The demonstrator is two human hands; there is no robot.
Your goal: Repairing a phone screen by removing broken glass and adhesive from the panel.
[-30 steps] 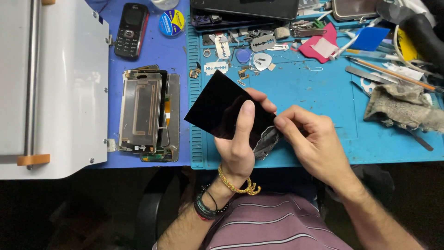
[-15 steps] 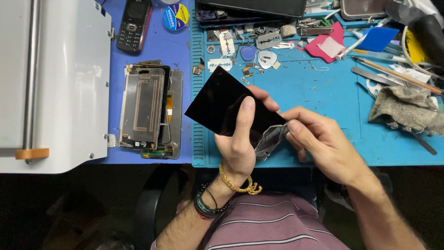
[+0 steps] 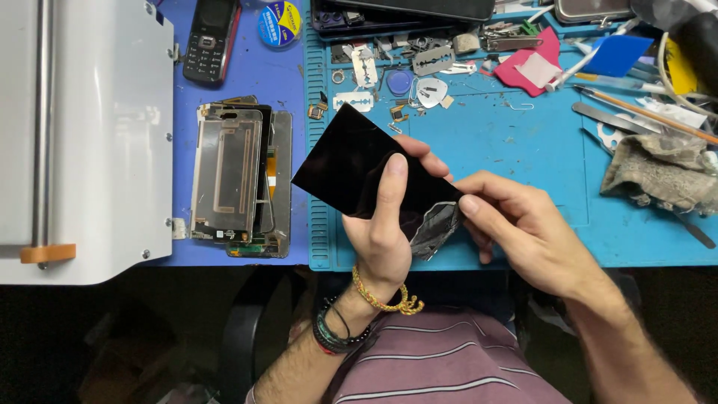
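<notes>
A person's left hand [image 3: 385, 239] grips a glossy black screen panel [image 3: 351, 161], thumb laid flat across its face, other fingers curled behind its far edge; the panel tilts over a blue work mat [image 3: 523, 157]; the right hand [image 3: 523, 232] pinches the panel's lower corner, thumb and forefinger closed on a grey, peeling film layer [image 3: 437, 228] just below the left thumb; beyond the left knuckles lie dismantled phone frames [image 3: 232, 179]; past the right fingers sits a crumpled grey rag [image 3: 658, 172]; razor blades [image 3: 434, 60] lie well above the fingertips.
</notes>
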